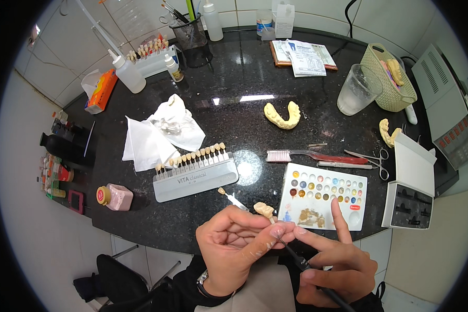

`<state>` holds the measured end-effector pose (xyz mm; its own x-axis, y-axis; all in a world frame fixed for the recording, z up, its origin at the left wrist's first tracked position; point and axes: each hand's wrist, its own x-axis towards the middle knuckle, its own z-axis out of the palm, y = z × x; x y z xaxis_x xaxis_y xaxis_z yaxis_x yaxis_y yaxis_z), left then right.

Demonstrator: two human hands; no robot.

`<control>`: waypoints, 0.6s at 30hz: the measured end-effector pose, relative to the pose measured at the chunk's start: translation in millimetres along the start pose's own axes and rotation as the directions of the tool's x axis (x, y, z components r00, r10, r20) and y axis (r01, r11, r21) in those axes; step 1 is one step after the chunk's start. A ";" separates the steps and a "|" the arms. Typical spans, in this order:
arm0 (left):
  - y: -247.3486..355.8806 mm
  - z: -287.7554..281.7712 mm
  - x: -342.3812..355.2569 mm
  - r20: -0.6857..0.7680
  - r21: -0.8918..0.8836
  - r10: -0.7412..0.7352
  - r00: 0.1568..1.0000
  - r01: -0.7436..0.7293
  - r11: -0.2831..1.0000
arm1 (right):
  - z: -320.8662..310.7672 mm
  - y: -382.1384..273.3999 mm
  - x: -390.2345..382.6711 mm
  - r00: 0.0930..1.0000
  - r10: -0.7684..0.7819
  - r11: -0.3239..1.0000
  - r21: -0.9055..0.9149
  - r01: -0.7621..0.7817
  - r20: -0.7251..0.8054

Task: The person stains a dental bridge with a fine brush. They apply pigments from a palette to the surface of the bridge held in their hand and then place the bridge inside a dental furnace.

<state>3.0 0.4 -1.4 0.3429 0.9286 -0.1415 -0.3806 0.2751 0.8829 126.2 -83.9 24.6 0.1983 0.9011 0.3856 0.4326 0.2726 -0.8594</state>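
Observation:
My left hand (233,240) pinches a short pale peg that carries a tooth-coloured dental crown piece (263,209). From the right, my right hand (338,262) grips a thin brush (299,260) with a dark handle, its tip close to the left thumb and fingertips. One finger of that hand stretches up over the white paint palette (340,222), which has rows of coloured wells and a brown smear. A single shade tab (235,199) lies just beyond my left fingers. Past it stands a grey tooth shade guide (195,179) with a row of tooth samples.
Beyond the palette lie a red toothbrush (317,155) and scissor-like forceps (380,164). A yellow dental cast (282,117) sits mid-bench. White tissues (179,127) and a pink jar (118,197) are at left; a clear cup (358,91), a basket (400,99) and an open white box (410,208) at right.

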 end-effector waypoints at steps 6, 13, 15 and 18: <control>-0.3 1.2 0.5 0.018 -0.013 0.004 1.000 -0.004 1.000 | 0.5 -2.3 -0.8 1.000 0.011 1.000 0.005 -0.011 -0.023; 0.4 0.6 0.6 0.019 -0.022 -0.033 0.999 0.033 0.999 | 4.8 4.3 -7.3 0.982 0.017 0.993 0.114 0.004 -0.186; -0.7 -1.0 1.7 0.023 -0.031 -0.058 0.998 0.058 0.998 | 5.9 4.9 -8.2 0.971 0.042 0.985 0.174 -0.001 -0.235; -1.3 -2.5 2.1 0.031 -0.042 -0.082 0.996 0.083 0.996 | 8.4 13.8 -10.3 0.953 0.065 0.969 0.245 0.011 -0.297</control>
<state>2.0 2.6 -4.0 0.3995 0.8948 -0.1993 -0.3865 0.3615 0.8485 122.7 -86.6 5.9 0.4782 0.7759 0.4116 0.2061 0.3564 -0.9113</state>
